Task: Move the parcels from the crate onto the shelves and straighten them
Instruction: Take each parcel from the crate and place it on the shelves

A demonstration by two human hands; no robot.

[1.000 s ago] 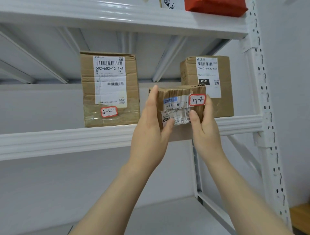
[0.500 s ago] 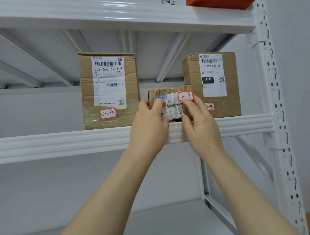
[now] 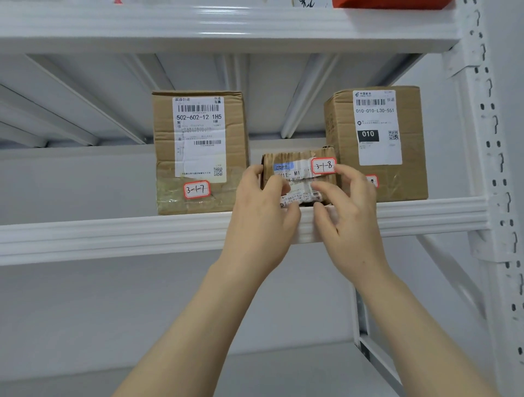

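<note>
seating the small parcel (image 3: 297,167) on the shelf (image 3: 113,235)
left hand (image 3: 262,209) and right hand (image 3: 350,211) both pinch its front, between box 3-1-7 (image 3: 198,153) and box 010 (image 3: 377,141) — push back evenly so the faces line up.

The small parcel (image 3: 297,172) is creased brown cardboard with a white printed label, a blue strip, and a red-edged white sticker (image 3: 323,165) handwritten in black. The tall box (image 3: 198,153) and the right-hand box (image 3: 377,141) are the same brown with white barcode labels, the latter's bearing a black block. The shelf (image 3: 113,232) is white. Above shows something red (image 3: 388,3), perhaps a bag.
</note>
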